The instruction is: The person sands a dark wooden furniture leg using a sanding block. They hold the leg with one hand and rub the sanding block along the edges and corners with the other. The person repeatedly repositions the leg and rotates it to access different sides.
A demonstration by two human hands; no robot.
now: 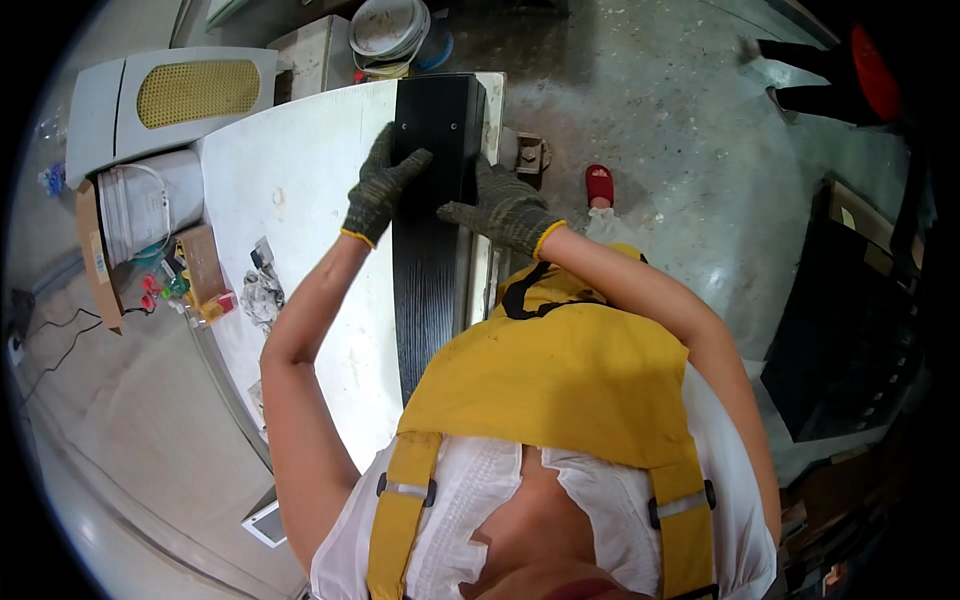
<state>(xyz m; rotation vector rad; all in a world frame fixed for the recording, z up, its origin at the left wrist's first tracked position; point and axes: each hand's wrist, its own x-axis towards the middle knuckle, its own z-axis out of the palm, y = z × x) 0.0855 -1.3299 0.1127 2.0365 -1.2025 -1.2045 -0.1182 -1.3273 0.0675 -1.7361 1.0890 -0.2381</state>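
Along right side of flat white desk (310, 190): long black wood-grain board (425, 290), likely stiff, heavyish. Grey-gloved left hand (382, 192), grey-gloved right hand (512, 210) spread wide at opposite long edges; best hold there.

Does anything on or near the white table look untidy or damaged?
A crumpled greyish bundle lies near the white table's left edge; its loose heap looks untidy. The black panel shows no obvious damage.

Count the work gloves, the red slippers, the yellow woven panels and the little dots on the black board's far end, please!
Left glove plus right glove: 2 gloves
Red slipper: 1
Yellow woven panel: 1
Little dots on the black board: 2
Total: 6
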